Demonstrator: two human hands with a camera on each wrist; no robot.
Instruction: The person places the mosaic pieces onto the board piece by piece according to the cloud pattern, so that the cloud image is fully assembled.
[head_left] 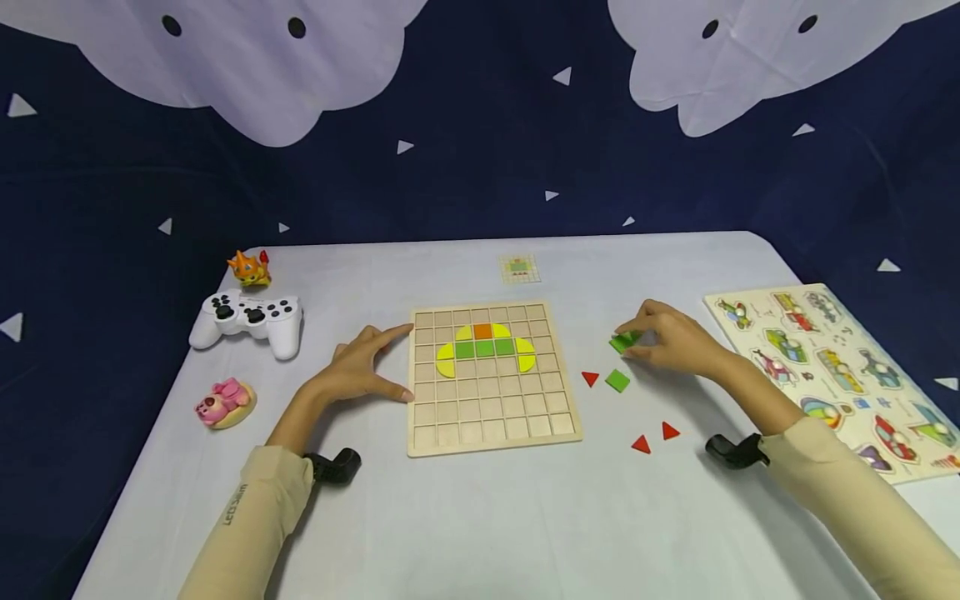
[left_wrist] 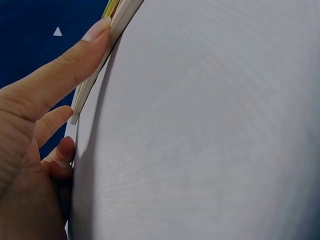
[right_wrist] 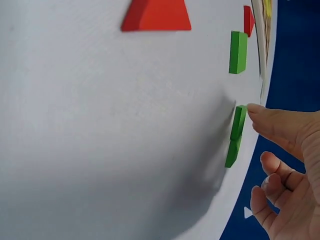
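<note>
Green tile (head_left: 624, 340) on grey table (head_left: 480, 517); starry backdrop (head_left: 480, 167).

A staged play corner set up for recording

A table (head_left: 480, 517) under a pale cloth stands before a dark blue backdrop (head_left: 487, 125) printed with white clouds and triangles; toys lie about it: a wooden grid board (head_left: 491, 417), a peg puzzle (head_left: 840, 367), a white game controller (head_left: 247, 321) and two small figurines.

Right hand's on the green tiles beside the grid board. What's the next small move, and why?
Probably pinch and lift one green tile: the right hand only touches the tiles, which still lie on the table. The left hand already braces the grid board, whose cells below the yellow-green pattern are empty.
</note>
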